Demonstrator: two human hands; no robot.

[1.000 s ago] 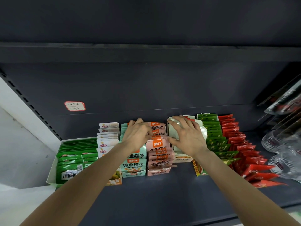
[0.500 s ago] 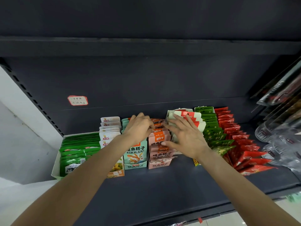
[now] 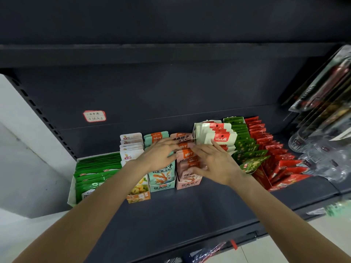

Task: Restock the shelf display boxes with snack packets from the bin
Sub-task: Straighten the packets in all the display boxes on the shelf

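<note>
Display boxes of snack packets stand in a row on the dark shelf (image 3: 190, 215). My left hand (image 3: 157, 154) lies over the teal packet box (image 3: 162, 186), and its fingers reach across onto the tops of the pink packets (image 3: 187, 154). My right hand (image 3: 214, 164) comes in from the right. Its straight fingers touch the pink packets, and its thumb presses the front of that row above the pink display box (image 3: 188, 184). Just behind my right hand stands a box of white-and-red packets (image 3: 218, 133). No bin is in view.
At the left are a box of green packets (image 3: 95, 171), white packets (image 3: 131, 147) and an orange-yellow box (image 3: 138, 196). Green packets (image 3: 245, 147) and red packets (image 3: 281, 164) fill the right. Clear bagged goods (image 3: 322, 103) hang at far right. An upper shelf (image 3: 171, 54) overhangs.
My right hand has moved left, off the white-and-red packets and onto the pink row. My left hand has stayed over the teal box, its fingers now on the pink packets.
</note>
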